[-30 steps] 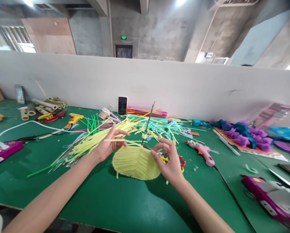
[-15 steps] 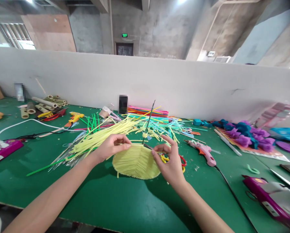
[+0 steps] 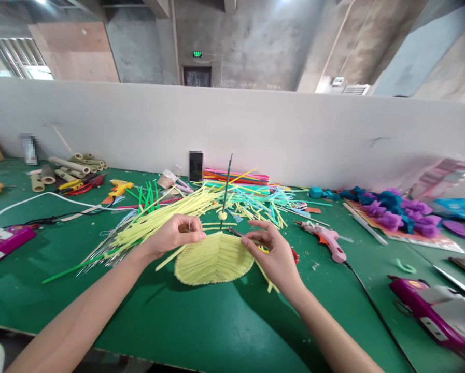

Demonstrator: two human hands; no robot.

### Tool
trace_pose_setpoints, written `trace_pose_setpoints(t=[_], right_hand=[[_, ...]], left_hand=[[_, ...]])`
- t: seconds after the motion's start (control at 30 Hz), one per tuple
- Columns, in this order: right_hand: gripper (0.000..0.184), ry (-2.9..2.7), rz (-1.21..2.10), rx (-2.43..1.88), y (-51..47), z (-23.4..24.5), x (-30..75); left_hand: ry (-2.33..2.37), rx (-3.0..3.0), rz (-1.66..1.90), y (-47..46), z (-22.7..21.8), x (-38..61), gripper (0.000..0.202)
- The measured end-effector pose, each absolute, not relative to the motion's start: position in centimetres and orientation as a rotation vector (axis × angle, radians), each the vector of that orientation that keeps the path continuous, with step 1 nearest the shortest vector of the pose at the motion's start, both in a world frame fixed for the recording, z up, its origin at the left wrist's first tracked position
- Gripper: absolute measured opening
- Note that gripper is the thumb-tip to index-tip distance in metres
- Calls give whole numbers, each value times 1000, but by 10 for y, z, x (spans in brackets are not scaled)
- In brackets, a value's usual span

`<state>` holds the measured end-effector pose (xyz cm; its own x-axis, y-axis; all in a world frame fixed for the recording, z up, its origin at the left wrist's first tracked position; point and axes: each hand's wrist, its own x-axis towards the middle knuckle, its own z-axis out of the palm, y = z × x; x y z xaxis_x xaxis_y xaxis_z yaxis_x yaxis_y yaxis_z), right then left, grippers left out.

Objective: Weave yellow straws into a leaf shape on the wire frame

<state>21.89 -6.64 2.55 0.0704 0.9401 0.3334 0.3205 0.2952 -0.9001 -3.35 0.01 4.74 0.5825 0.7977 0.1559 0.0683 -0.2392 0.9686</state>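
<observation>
A leaf-shaped piece made of yellow straws (image 3: 212, 261) lies on the green table (image 3: 201, 326), with a dark green stick (image 3: 226, 189) rising from its top. My left hand (image 3: 175, 234) is closed in a pinch at the leaf's upper left edge, on the end of a yellow straw (image 3: 172, 256) that slants down to the left. My right hand (image 3: 273, 251) rests at the leaf's upper right edge, thumb and forefinger pressed together near the stick's base; what they hold is hidden.
A heap of loose yellow, green and blue straws (image 3: 170, 212) lies behind the leaf. A pink glue gun (image 3: 327, 241) lies to the right, a yellow glue gun (image 3: 119, 187) at back left, purple and blue paper flowers (image 3: 388, 212) at far right, a white partition wall (image 3: 255, 134) behind.
My left hand came down from the straw heap with one yellow straw and closed on the leaf's left edge. The leaf and stick shifted slightly left, and the stick now stands more upright.
</observation>
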Motion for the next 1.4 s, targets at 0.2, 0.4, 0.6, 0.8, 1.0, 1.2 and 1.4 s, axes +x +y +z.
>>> trace_pose_setpoints(t=[0.2,0.4,0.6,0.8,1.0,1.2,1.4], right_hand=[[36,-1446,622,-1303,-66,26,220],[31,-1464,651,-1287,-64,26,221],[27,-1502,655,-1206,-66,26,218],[25,-1443,708,-1140,-64,20,215],[29,-1418,833,-1073,-66,21,210],[30,-1471,908,-933,-74,18,197],[23,-1560,852,-937,-72,10,193]], left_hand=[[622,1698,839,-4,48,-32,21],[483,1622,704,-10,50,-32,23],[253,1473,485,-11,47,-30,64],[251,1457,364,-21,47,-21,61],[539,1757,748,-27,38,-3,32],[626,1981,675,-24,27,5,59],[707,1905,484,-25,24,4,38]])
